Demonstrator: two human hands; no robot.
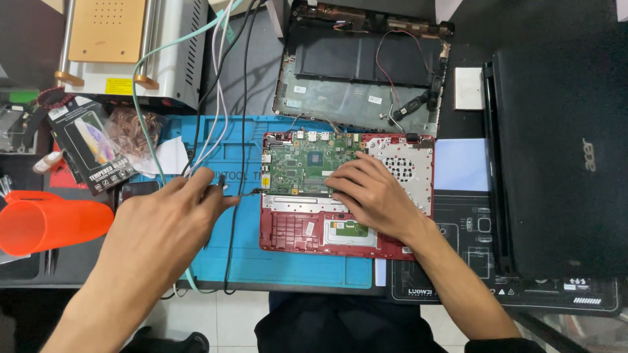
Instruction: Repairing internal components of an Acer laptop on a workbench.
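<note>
An opened red laptop base lies on a blue work mat, its green motherboard exposed. My left hand pinches the end of a black cable whose plug points at the left edge of the red base. My right hand rests flat on the base, fingers pressing on the lower right part of the motherboard. Part of the board is hidden under that hand.
A black laptop bottom cover with wires lies behind the red base. A closed black laptop sits at the right on a dark mat. At the left are an orange cup, a boxed screen protector and a white machine.
</note>
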